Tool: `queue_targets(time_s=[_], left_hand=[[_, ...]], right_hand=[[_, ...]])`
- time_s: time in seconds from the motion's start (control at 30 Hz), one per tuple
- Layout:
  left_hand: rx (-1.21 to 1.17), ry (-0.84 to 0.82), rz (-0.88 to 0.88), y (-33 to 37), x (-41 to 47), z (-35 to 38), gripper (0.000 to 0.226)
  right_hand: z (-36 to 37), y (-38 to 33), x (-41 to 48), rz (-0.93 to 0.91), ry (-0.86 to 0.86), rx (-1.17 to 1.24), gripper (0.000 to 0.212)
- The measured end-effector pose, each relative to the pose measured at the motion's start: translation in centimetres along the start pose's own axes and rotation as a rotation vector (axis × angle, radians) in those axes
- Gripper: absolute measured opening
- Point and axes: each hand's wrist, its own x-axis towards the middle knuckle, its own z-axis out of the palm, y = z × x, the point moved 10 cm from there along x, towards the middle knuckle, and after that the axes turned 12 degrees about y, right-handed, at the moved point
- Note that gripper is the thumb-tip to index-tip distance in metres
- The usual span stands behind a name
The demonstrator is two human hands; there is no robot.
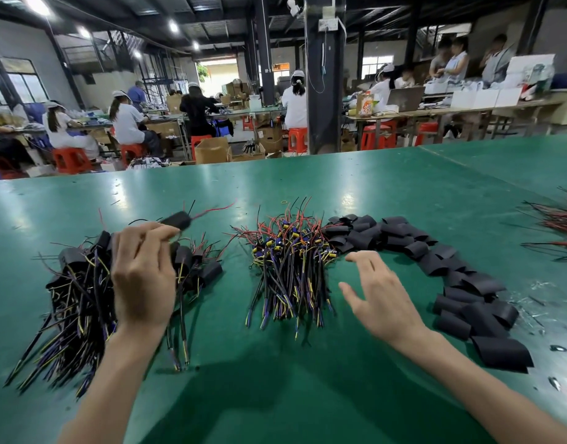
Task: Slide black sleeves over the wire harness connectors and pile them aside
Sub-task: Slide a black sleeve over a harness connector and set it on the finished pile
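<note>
The fingers (154,233) of the left hand (144,274) are curled and pinch a sleeved harness (176,220) just behind its black sleeve. Motion blur hides the exact contact. The red lead ends trail away toward the bench's far edge. The right hand (378,293) holds nothing. Its fingers are spread and relaxed, and it hovers just above the bench (275,395) between the two supply heaps.

Under the left hand, toward the left edge, lies the finished pile (80,283), its sleeved ends pointing away and its wire tails toward the near edge. The bare harnesses (288,261) sit mid-bench, connectors at the far end. The black sleeves (461,283) curve from beside those connectors toward the near right. More loose wires (560,225) lie at the right edge.

Each harness looks very light and floppy, and the thin leads probably snag on their neighbours. A grip on the wire bundle close to the connector should give the best control. The sleeves look like soft, flattened tubing that likely collapses under a hard pinch. They are best taken lightly by the edges so the mouth stays open.
</note>
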Motion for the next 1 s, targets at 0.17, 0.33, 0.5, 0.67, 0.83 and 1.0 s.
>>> queue_targets(time_s=[0.17, 0.33, 0.5, 0.67, 0.83, 1.0], left_hand=[[0.328, -0.412, -0.198, -6.8, -3.1, 3.6, 0.046], [0.500, -0.603, -0.261, -8.5, -5.4, 4.6, 0.039], [0.463, -0.507, -0.230, -5.3, -5.0, 4.5, 0.030], [0.183, -0.609, -0.212, 1.2, -6.9, 7.5, 0.034], [0.092, -1.083, -0.506, 5.9, -14.2, 13.5, 0.115], [0.269, -1.120, -0.474, 7.6, -15.4, 17.2, 0.130]], right_hand=[[2.5, 3.1, -0.5, 0.104, -0.156, -0.122, 0.045], [3.5, 4.0, -0.7, 0.115, -0.219, -0.168, 0.042], [3.7, 4.7, -0.7, 0.123, -0.230, -0.202, 0.039], [4.1, 5.1, -0.8, 0.118, -0.267, -0.240, 0.039], [4.5, 4.8, -0.6, 0.071, -0.248, -0.276, 0.037], [4.6, 4.7, -0.6, 0.045, -0.240, -0.286, 0.036]])
